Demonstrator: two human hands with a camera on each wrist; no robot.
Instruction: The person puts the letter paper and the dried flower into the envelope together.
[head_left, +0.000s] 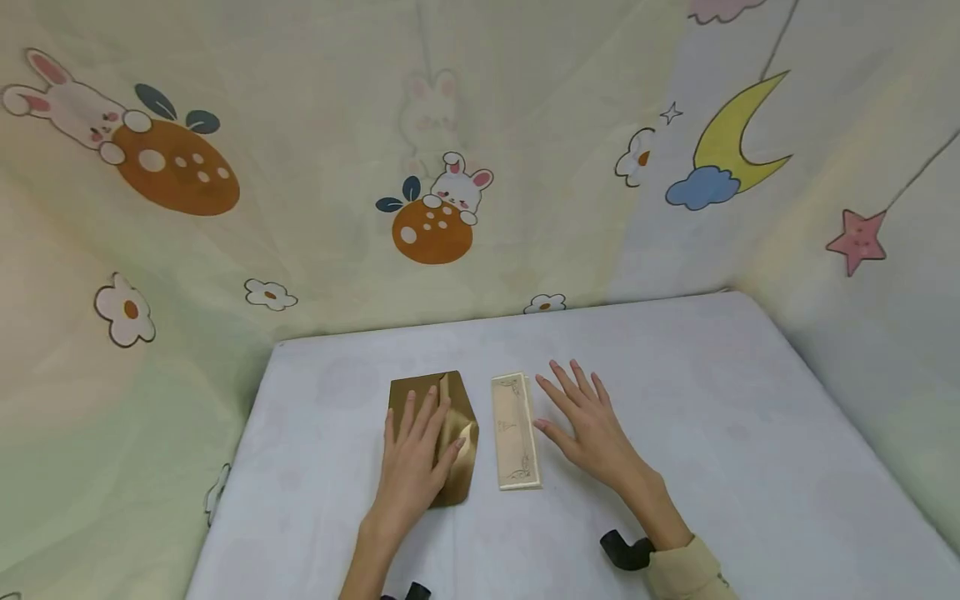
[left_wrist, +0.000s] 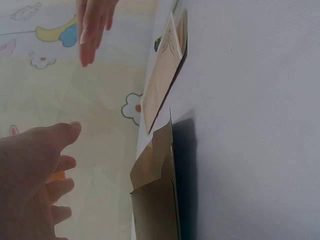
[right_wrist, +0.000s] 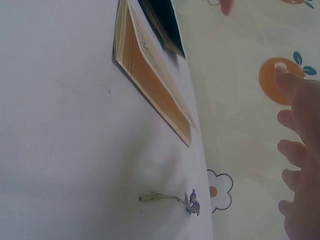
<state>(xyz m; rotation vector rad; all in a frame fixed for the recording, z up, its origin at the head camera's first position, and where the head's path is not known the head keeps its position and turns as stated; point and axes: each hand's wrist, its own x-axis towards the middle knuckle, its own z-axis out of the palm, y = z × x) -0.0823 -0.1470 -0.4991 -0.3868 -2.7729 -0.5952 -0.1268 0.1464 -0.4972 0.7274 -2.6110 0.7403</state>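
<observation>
A gold envelope (head_left: 463, 417) with its flap toward the right lies on the table. My left hand (head_left: 412, 458) is over it, fingers spread and relaxed; the left wrist view shows a gap between that hand and the envelope (left_wrist: 155, 210). Just right of the envelope is a long cream folded card (head_left: 516, 433) with ornate corner prints, its layers slightly apart in the right wrist view. My right hand (head_left: 596, 437) hovers beside the card's right edge with fingers extended, holding nothing. Below it in the right wrist view lies a small purple flower sprig (right_wrist: 191, 204), hidden in the head view.
A white cloth covers the table (head_left: 705, 400). Behind and along the sides hangs a printed curtain (head_left: 322, 167) with rabbits, flowers and a moon. Black curved pieces (head_left: 628, 554) sit at both wrists.
</observation>
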